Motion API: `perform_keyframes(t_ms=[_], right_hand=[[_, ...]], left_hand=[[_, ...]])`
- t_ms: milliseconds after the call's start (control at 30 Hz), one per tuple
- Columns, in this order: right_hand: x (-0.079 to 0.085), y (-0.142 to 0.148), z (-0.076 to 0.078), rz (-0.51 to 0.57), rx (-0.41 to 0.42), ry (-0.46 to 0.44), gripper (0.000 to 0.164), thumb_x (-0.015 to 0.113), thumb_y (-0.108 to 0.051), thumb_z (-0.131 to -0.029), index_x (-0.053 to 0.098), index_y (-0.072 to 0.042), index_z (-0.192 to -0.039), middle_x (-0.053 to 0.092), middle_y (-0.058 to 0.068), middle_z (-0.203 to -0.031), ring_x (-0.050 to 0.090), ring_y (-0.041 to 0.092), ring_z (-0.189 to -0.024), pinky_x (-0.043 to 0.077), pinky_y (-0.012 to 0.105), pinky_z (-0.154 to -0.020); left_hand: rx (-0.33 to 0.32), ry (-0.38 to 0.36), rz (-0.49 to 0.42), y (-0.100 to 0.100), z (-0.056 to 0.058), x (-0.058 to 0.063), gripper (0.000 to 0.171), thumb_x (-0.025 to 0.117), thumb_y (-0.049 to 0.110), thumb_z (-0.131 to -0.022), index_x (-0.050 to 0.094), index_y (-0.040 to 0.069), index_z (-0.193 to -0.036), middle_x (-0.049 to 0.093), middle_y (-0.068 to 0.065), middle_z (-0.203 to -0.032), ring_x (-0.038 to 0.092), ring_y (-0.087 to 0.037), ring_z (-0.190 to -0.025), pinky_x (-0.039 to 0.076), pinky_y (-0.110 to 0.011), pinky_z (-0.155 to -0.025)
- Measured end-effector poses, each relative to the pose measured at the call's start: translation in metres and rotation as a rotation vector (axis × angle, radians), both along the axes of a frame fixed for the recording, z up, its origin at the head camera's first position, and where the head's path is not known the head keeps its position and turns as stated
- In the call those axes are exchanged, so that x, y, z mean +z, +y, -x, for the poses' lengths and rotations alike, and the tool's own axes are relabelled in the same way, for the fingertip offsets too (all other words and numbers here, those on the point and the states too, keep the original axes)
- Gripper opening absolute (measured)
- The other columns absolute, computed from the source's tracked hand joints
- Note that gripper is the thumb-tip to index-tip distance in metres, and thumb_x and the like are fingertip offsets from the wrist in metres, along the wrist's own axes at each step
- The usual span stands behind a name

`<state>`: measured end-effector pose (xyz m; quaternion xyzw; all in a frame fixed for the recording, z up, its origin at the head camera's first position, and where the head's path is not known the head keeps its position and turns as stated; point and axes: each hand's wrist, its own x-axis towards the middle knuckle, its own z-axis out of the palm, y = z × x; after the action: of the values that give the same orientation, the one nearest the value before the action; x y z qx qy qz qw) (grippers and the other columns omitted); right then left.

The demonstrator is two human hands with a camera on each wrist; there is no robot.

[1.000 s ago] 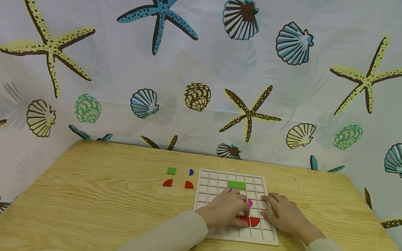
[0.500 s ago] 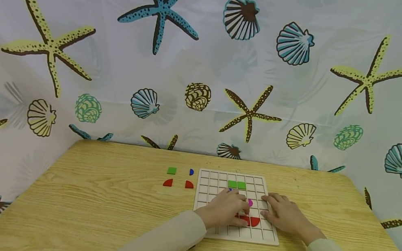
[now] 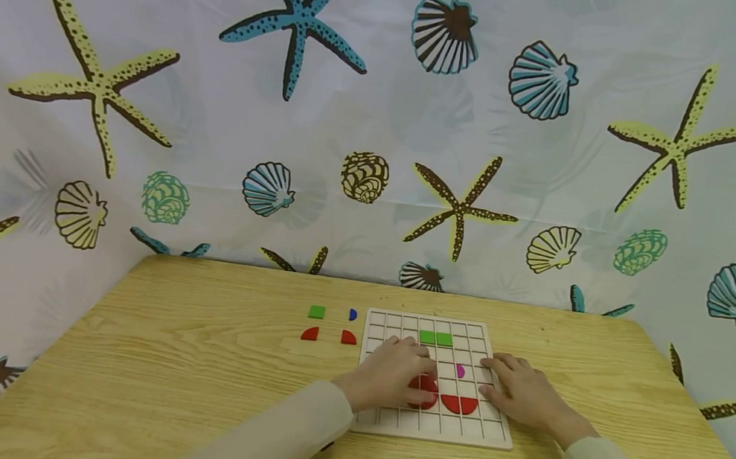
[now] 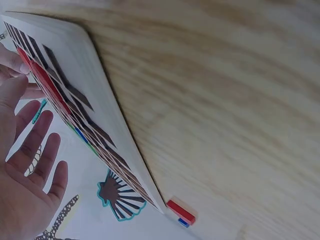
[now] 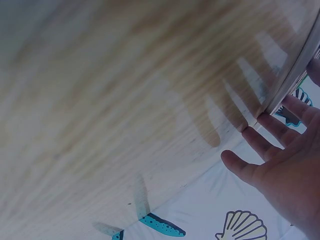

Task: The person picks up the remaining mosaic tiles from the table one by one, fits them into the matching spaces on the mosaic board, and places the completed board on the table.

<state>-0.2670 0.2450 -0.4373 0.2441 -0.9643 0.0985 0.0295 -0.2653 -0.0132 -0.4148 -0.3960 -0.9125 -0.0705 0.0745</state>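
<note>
My left hand (image 3: 387,370) is over the grid board (image 3: 495,433), its fingers above the round red pieces (image 3: 423,394) and partly hiding them. In the left wrist view its fingers (image 4: 37,145) are spread and loosely bent, with nothing between them. My right hand (image 3: 528,396) rests at the board's right edge, fingertips touching the rim with fingers extended. Beside the left hand, two red quarter-circle pieces (image 3: 459,404) sit together in the grid. Two green squares (image 3: 435,338) and a magenta half-circle (image 3: 460,371) lie in other cells.
Left of the board on the wooden table (image 3: 192,361) lie a green square (image 3: 316,312), a blue half-circle (image 3: 353,315) and two red quarter-circles, one left (image 3: 310,333) and one right (image 3: 348,337). A patterned curtain (image 3: 354,235) stands behind the table.
My left hand has shifted left across the board, uncovering the red pieces near its thumb. A bit of blue above its fingers is now hidden. The right hand stays put.
</note>
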Motion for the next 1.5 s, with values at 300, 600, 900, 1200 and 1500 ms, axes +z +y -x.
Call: perform_keyframes(t_ms=[300,600,900,1200,1500], right_hand=[[0.000,0.000,-0.002,0.009,0.007,0.011,0.046,0.052,-0.034,-0.091,0.049,-0.007,-0.128,0.047,0.019,-0.130,0.046,0.042,-0.116,0.038,0.058,-0.089],[0.001,-0.001,-0.002,0.010,0.006,0.008,0.046,0.052,-0.033,-0.091,0.049,-0.007,-0.128,0.047,0.019,-0.130,0.045,0.043,-0.116,0.038,0.059,-0.089],[-0.001,0.000,-0.001,0.005,-0.001,0.008,0.046,0.052,-0.035,-0.091,0.050,-0.007,-0.128,0.048,0.019,-0.130,0.046,0.042,-0.115,0.039,0.058,-0.088],[0.000,0.000,-0.002,0.007,-0.001,-0.004,0.047,0.052,-0.036,-0.091,0.050,-0.008,-0.128,0.048,0.018,-0.130,0.046,0.042,-0.115,0.038,0.058,-0.088],[0.001,-0.001,-0.002,0.007,0.004,0.002,0.047,0.051,-0.035,-0.091,0.049,-0.008,-0.128,0.047,0.018,-0.130,0.046,0.042,-0.115,0.038,0.058,-0.088]], left_hand=[[0.028,-0.013,-0.042,-0.023,0.004,0.000,0.025,0.064,0.042,-0.082,0.068,0.024,-0.100,0.064,0.009,-0.103,0.053,-0.012,-0.092,0.043,-0.034,-0.083],[0.100,-0.058,-0.031,-0.058,0.011,0.004,0.026,0.064,0.040,-0.083,0.067,0.021,-0.101,0.064,0.006,-0.102,0.054,-0.017,-0.097,0.042,-0.039,-0.088],[0.141,-0.013,-0.097,-0.094,0.020,0.001,0.026,0.068,0.037,-0.080,0.067,0.017,-0.096,0.064,0.002,-0.096,0.054,-0.018,-0.088,0.044,-0.036,-0.078],[0.232,0.036,-0.098,-0.126,0.029,-0.006,0.025,0.071,0.036,-0.077,0.067,0.017,-0.094,0.065,0.003,-0.093,0.055,-0.021,-0.088,0.045,-0.045,-0.078],[0.341,0.074,-0.092,-0.147,0.032,-0.013,0.024,0.072,0.034,-0.076,0.068,0.015,-0.090,0.064,0.001,-0.086,0.052,-0.019,-0.080,0.044,-0.043,-0.075]])
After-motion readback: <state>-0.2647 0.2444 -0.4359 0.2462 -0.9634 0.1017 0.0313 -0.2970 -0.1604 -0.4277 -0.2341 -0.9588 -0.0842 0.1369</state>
